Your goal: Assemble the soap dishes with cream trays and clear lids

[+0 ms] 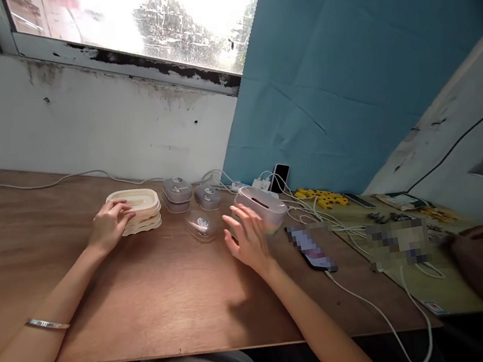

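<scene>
My left hand [113, 224] is at the left side of a stack of cream plastic lids [146, 200], rounded rectangles in several layers. Its fingers bend over the top lid, with the thumb at the side edge. My right hand [249, 238] is open, fingers spread, just in front of a pale lilac plastic box [268, 204] with a dark slot on top; whether it touches the box I cannot tell. Between my hands lies a clear, rounded plastic cover [203, 225] with a round label. Behind it stand small grey-lilac containers [178, 194] and a lower grey one [208, 197].
A phone [311, 248] with a cable lies right of my right hand; another phone [280, 178] leans near the wall. White cables [345, 227] tangle around yellow black-spotted pieces [322, 197]. A co-worker's hand [475, 239] is at the far right. The table edge [181, 354] runs before me.
</scene>
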A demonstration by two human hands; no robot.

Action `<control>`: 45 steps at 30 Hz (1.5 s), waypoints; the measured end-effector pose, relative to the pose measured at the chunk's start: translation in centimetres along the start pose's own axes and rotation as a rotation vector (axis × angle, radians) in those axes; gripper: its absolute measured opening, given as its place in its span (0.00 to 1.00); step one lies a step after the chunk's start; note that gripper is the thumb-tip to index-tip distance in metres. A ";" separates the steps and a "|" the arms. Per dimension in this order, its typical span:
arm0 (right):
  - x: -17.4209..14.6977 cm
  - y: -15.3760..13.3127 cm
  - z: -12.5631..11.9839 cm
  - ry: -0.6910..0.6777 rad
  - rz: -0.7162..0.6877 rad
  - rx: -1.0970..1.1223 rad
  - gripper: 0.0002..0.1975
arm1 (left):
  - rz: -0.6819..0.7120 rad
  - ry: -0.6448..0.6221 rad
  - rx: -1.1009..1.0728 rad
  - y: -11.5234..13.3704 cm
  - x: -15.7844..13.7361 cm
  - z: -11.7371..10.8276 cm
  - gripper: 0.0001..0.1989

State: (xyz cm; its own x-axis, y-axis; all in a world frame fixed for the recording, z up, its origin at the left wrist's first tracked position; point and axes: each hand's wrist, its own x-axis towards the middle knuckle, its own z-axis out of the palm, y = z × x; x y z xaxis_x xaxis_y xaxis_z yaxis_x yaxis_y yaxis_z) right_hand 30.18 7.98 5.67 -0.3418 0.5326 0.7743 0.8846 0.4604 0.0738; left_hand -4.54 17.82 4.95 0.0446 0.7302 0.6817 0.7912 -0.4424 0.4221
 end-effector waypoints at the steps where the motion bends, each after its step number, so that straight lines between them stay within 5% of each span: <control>1: -0.2 0.6 -0.6 0.132 0.016 -0.040 0.19 | 0.011 -0.005 0.006 0.1 0.0 0.0 0.09; 5: 0.1 3.2 -2.4 0.457 0.332 -0.114 0.23 | 0.039 0.003 0.039 0.2 -0.2 -0.2 0.10; 9: 0.2 5.9 -3.4 0.339 0.490 0.070 0.30 | 0.026 0.043 0.068 0.2 -0.3 -0.2 0.10; 14: -0.2 6.9 -3.5 0.193 0.427 0.108 0.33 | 0.014 0.063 0.070 0.4 -0.2 -0.3 0.11; 20: -0.2 5.1 -3.4 0.532 0.259 -0.042 0.29 | 0.017 0.053 0.020 1.3 -0.3 -1.0 0.10; 23: -0.2 2.9 -2.9 0.567 0.168 0.048 0.31 | 0.067 0.014 -0.067 2.4 -0.2 -1.5 0.11; 27: -0.4 -0.4 -1.7 0.399 0.148 0.349 0.29 | 0.202 -0.149 -0.265 4.9 -1.1 -1.1 0.13; 34: -1.3 -2.3 1.3 -0.159 0.183 0.671 0.32 | 0.285 -0.543 -0.530 9.0 -5.4 2.8 0.15; 40: -1.4 -2.4 1.5 -0.386 0.186 0.684 0.40 | 0.142 -0.642 -0.457 6.8 -5.0 3.6 0.30; 45: -1.0 -4.0 -0.4 -0.564 0.249 0.357 0.45 | 0.057 -0.709 -0.404 4.8 -4.4 3.4 0.50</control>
State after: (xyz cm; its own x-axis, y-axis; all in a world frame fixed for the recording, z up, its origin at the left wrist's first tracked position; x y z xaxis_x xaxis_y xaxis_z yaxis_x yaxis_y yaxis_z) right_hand 27.12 5.36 4.83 -0.3406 0.8941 0.2910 0.8328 0.4305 -0.3480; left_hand 1.13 14.23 1.94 0.5602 0.7970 0.2258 0.5014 -0.5432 0.6734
